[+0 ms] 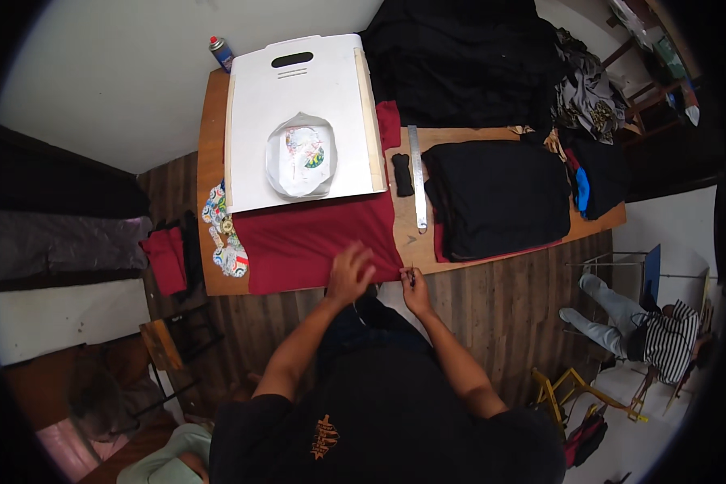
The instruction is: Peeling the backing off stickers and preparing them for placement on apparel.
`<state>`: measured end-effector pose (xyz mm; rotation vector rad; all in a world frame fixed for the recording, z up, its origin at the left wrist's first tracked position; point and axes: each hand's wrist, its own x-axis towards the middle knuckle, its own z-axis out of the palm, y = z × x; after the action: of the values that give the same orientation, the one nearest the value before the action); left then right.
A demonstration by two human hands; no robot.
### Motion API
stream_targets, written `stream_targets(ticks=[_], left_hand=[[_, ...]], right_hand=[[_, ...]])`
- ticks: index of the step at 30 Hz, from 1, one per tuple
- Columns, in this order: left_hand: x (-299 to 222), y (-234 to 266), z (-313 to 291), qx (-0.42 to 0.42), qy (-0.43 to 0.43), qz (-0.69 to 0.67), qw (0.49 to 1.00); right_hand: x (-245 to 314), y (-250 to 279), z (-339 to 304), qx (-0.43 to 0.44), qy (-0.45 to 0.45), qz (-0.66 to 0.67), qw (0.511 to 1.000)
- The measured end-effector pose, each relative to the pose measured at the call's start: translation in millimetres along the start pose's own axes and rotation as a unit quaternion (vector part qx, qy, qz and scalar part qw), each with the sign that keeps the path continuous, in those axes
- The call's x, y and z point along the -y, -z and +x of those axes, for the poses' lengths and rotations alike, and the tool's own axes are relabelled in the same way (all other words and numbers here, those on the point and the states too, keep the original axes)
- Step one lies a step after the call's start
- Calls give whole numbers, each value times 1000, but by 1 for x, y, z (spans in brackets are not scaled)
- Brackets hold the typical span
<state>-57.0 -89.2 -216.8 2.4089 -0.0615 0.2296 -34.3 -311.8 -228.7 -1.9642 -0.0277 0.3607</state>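
Observation:
Dark red cloth [315, 234] lies on the wooden table and reaches its near edge. Above the cloth's near part is my left hand [352, 276], slightly blurred, with its fingers apart and nothing seen in them. At the cloth's near right corner, my right hand [416, 292] is closed in a pinch. A small, thin dark tool [412, 277] shows between its fingers; its exact kind is too small to tell. Whether that hand also grips the cloth's corner, I cannot tell. A white panel with a handle slot [254, 129] covers the cloth's far part.
On the panel sits a translucent plastic bag [276, 165]. A metal ruler [417, 181] and a black roll [402, 175] lie beside folded black cloth [500, 198]. Patterned pieces [232, 260] lie at left, a spray can [221, 53] behind. Other people [669, 343] are at both sides.

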Motion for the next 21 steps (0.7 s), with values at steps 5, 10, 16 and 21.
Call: stream_targets(ticks=[5, 10, 16, 21], left_hand=[[-8, -36, 26, 25, 34, 53, 998], [-44, -28, 9, 427, -138, -205, 870], [-27, -28, 66, -98, 4, 59, 993], [-10, -56, 22, 217, -135, -51, 965]], right_hand=[[-23, 2, -9, -47, -14, 29, 998], [-60, 14, -25, -71, -39, 28, 996], [-33, 27, -31, -83, -94, 95, 987], [-36, 22, -29, -71, -56, 69, 994]])
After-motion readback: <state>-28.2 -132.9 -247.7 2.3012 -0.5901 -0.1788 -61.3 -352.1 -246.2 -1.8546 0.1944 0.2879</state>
